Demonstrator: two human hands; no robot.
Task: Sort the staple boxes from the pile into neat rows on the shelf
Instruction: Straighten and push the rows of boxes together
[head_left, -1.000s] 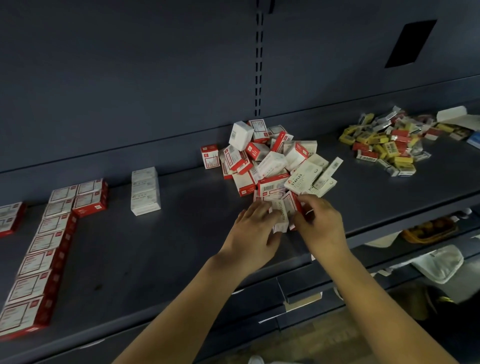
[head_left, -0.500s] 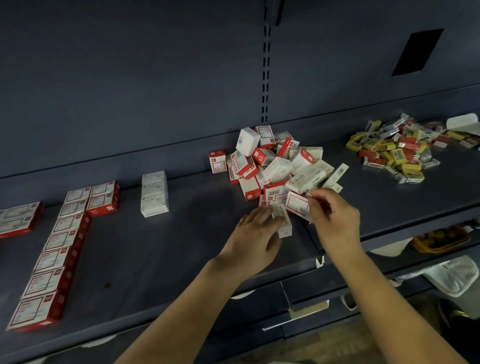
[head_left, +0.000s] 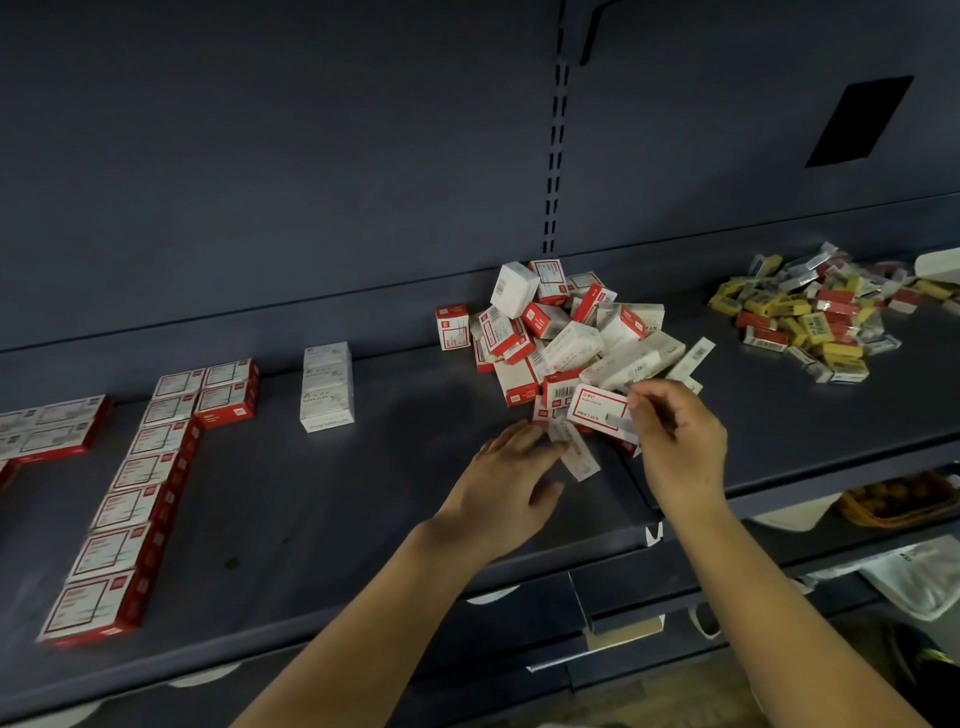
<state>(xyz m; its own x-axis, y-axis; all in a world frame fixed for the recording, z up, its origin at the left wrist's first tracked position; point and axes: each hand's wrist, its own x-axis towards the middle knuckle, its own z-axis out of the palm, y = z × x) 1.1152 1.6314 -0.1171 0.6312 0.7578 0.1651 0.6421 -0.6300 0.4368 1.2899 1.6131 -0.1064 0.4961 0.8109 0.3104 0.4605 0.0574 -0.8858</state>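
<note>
A pile of red-and-white staple boxes (head_left: 561, 332) lies in the middle of the dark shelf (head_left: 322, 509). My right hand (head_left: 675, 447) pinches a red-and-white box (head_left: 597, 408) at the pile's front edge and holds it tilted. My left hand (head_left: 511, 478) lies just left of it, its fingers curled on a slim white box (head_left: 574, 449) on the shelf. A neat row of red-and-white boxes (head_left: 135, 499) runs from the shelf's front left toward the back. A short white stack (head_left: 327, 387) stands behind it.
A second pile of yellow, red and silver small boxes (head_left: 810, 322) lies at the right of the shelf. More red-and-white boxes (head_left: 47, 428) sit at the far left. Lower shelves with bags and a basket (head_left: 904, 501) show below right.
My right hand has lifted a red-and-white box out of the pile's front edge. My left hand has slid slightly left, keeping hold of the slim white box.
</note>
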